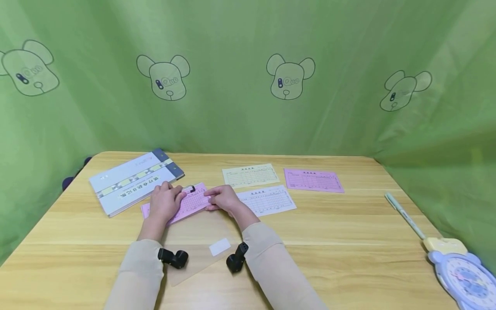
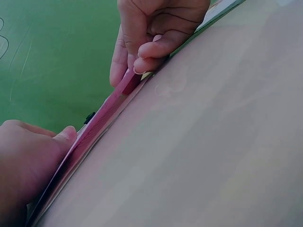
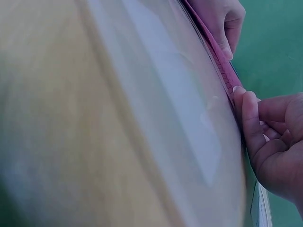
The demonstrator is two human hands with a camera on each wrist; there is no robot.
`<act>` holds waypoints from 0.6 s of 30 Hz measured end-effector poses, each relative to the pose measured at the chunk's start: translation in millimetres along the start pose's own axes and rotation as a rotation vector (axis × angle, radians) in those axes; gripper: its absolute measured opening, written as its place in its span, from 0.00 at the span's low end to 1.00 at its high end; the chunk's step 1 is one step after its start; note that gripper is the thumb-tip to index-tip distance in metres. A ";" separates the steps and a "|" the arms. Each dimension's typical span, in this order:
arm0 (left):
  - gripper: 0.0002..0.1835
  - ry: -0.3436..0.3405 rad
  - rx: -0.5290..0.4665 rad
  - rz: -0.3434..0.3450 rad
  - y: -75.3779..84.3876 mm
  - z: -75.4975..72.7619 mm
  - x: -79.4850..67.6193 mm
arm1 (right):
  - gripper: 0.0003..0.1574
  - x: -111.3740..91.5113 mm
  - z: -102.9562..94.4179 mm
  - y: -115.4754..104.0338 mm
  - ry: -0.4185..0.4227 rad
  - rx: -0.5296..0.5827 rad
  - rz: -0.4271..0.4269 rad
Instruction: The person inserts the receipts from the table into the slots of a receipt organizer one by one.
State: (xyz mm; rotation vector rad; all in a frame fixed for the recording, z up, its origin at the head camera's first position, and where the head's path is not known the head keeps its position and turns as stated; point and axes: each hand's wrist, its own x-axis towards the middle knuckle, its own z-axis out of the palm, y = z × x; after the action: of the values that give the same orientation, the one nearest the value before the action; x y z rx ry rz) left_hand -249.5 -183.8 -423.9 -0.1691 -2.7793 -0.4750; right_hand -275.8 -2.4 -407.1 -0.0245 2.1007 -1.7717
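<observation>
A pink printed form [image 1: 193,202] lies at the far end of a clear sheet-like board [image 1: 193,262] that carries a white label [image 1: 219,247]. At the form's far edge sits a small black clip [image 1: 190,189]. My left hand [image 1: 165,202] holds the form beside this clip, its thumb on the paper and its fingers bent toward the far edge, partly hidden. My right hand [image 1: 224,199] pinches the form's right end between thumb and fingers. In the left wrist view the pink form [image 2: 102,116] stands slightly apart from the board beneath.
A pale blue account book [image 1: 133,178] lies at the back left. Behind and right of my right hand are a yellow form [image 1: 249,175], a white form [image 1: 269,200] and another pink form [image 1: 313,180]. At the right edge are a pen [image 1: 404,215] and a blue toy-like clock [image 1: 466,277].
</observation>
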 end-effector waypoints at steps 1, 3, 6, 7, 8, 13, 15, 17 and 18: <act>0.18 0.003 -0.002 0.003 0.3 0.3 0.0 | 0.16 -0.5 -0.3 -0.1 0.001 -0.005 -0.002; 0.18 0.010 -0.007 0.009 0.2 0.9 -0.3 | 0.16 -1.2 -0.6 -0.1 0.001 -0.013 -0.007; 0.19 0.012 -0.022 0.012 -0.4 1.2 -1.5 | 0.16 -3.7 -1.0 -0.6 -0.004 -0.009 -0.007; 0.19 0.012 -0.033 0.007 -0.5 1.5 -2.1 | 0.16 -4.9 -1.4 -0.7 -0.006 -0.006 -0.007; 0.19 0.011 -0.046 0.000 -0.9 2.0 -2.6 | 0.17 -6.1 -2.0 -0.8 -0.010 -0.002 -0.005; 0.20 0.016 -0.102 -0.039 -2.2 4.4 -3.9 | 0.17 -16.0 -10.7 -2.7 -0.042 -0.039 -0.035; 0.21 0.015 -0.111 -0.049 -2.2 4.8 -3.6 | 0.18 -20.9 -17.8 -4.1 -0.060 -0.072 -0.064; 0.21 0.011 -0.116 -0.057 -2.5 4.9 -3.5 | 0.18 -26.2 -26.3 -5.6 -0.074 -0.104 -0.091; 0.21 0.012 -0.120 -0.059 -2.5 4.7 -3.5 | 0.18 -28.6 -30.9 -6.5 -0.083 -0.114 -0.105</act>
State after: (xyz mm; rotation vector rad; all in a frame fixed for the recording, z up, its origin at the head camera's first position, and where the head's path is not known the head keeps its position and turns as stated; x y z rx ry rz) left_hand -248.0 -184.7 -430.0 -0.1105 -2.7520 -0.6554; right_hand -260.3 32.9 -389.0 -0.2405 2.1733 -1.6759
